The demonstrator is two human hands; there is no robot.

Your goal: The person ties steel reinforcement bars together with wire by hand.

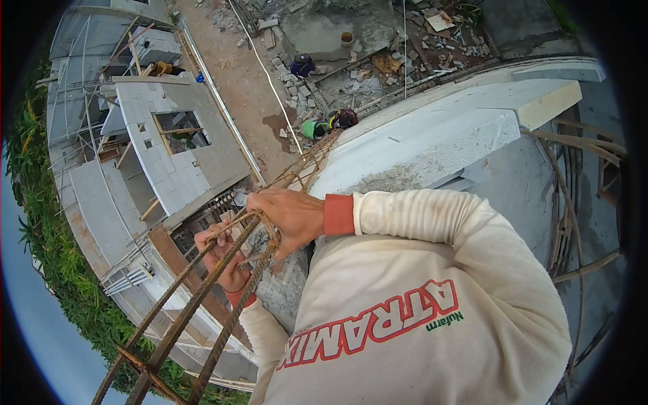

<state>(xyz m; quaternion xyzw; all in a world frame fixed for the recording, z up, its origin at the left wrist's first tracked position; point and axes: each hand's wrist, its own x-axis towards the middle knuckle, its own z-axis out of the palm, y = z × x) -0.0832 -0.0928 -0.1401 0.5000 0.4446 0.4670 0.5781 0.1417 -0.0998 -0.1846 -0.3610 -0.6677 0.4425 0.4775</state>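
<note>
Beyond my right hand (291,214), the pale wall (432,138) crowds the space; past both hands lies an open drop. Ribbed bars (164,349) run from between them toward my lower left. My left hand (224,255) is curled there, its hold unclear; my right is closed around a bent steel loop (273,233). I seem to be setting it, which calls for small, steady turns.

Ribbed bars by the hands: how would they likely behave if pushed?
The ribbed bars look likely to be stiff, running long and nearly straight. Their rough, ridged surface should resist slipping. With a crosspiece across them, they would probably move together.
</note>
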